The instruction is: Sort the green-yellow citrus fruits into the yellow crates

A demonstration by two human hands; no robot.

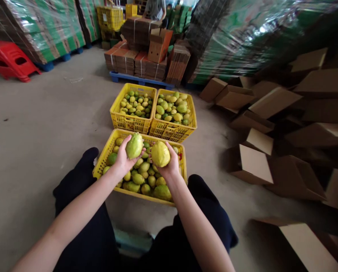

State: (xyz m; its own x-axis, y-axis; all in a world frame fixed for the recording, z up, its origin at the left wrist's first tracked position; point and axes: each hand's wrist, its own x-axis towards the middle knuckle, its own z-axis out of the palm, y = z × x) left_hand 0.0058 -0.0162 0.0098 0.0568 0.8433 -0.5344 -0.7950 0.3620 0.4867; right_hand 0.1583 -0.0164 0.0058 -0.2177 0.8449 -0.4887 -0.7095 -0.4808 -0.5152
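My left hand (124, 155) is closed around a large green lemon (134, 145), held above the near yellow crate (104, 155). A large, bumpy yellow lemon (160, 154) rests in my right hand (171, 165), whose fingers wrap its far side and underside. Both fruits are lifted side by side with a small gap between them. Below them the crate is full of green and yellow lemons (138, 178) of mixed sizes, partly hidden by my hands and forearms.
Two more yellow crates (131, 122) (171, 132) of lemons stand just beyond. Open cardboard boxes (255, 162) are heaped on the right. Flattened cartons (125, 60) sit on a blue pallet (140, 80), with a person (155, 9) behind. A red stool (14, 60) is at left.
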